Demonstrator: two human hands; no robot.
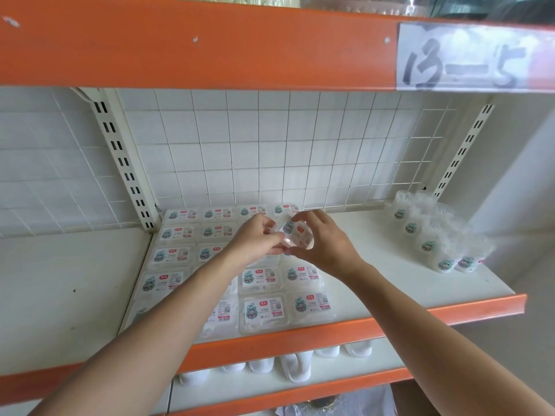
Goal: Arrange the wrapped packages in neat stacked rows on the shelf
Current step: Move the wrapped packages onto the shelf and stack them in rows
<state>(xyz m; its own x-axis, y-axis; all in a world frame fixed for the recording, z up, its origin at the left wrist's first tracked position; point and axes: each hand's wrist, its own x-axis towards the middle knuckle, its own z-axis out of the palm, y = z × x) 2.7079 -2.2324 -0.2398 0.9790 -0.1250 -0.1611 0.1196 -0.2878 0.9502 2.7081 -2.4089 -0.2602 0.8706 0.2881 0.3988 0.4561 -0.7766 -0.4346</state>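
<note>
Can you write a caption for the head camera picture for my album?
Left hand and right hand hold a wrapped package over the rows of packages on the shelf.

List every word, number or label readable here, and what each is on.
"13-5": handwritten on the white paper tag in a clear sleeve on the orange upper shelf beam.
Printed labels on the flat clear-wrapped white packages: red badge, barcode, QR code; text too small to read.
Label on the wrapped package held by left hand and right hand: blurred.
Round stickers on the upright wrapped packages at right: no legible text.
</note>
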